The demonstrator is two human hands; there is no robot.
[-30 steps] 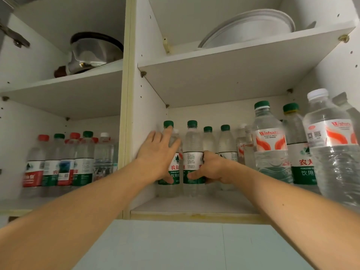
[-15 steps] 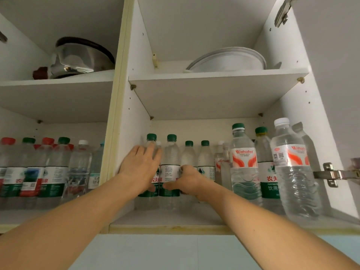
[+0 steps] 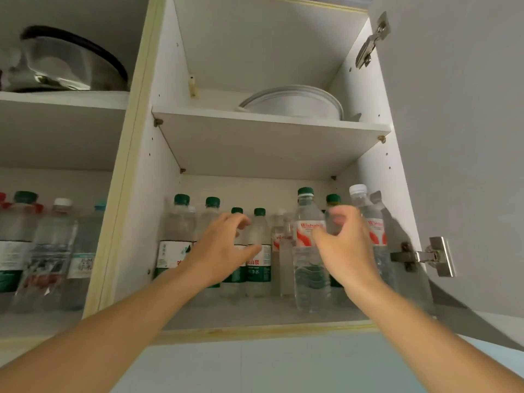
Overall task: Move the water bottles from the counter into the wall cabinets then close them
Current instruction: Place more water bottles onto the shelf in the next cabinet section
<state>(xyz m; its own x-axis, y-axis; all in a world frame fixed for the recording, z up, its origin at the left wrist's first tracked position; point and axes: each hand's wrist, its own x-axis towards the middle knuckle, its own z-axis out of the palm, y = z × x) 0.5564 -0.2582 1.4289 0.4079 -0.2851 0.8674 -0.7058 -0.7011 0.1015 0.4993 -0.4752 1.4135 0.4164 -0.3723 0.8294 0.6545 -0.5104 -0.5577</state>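
Observation:
Several water bottles stand on the lower shelf point(image 3: 255, 317) of the open right wall cabinet: green-capped ones with green labels point(image 3: 173, 251) at the left, a tall red-labelled one point(image 3: 309, 276) and a white-capped one point(image 3: 358, 192) at the right. My left hand point(image 3: 221, 253) hovers in front of the green-labelled row, fingers loosely curled, holding nothing. My right hand point(image 3: 344, 251), blurred, is raised in front of the red-labelled bottles and grips none. More bottles point(image 3: 54, 251) fill the left cabinet's lower shelf.
The right cabinet's door point(image 3: 467, 123) stands open at the right, with a metal hinge point(image 3: 425, 256) sticking out beside my right hand. A white dish point(image 3: 295, 104) sits on the upper right shelf and a steel pot point(image 3: 71, 63) on the upper left.
Both hands have let go of the green-labelled bottles at the left of the shelf. They have pulled back and shifted right, and the view has moved away from the cabinet.

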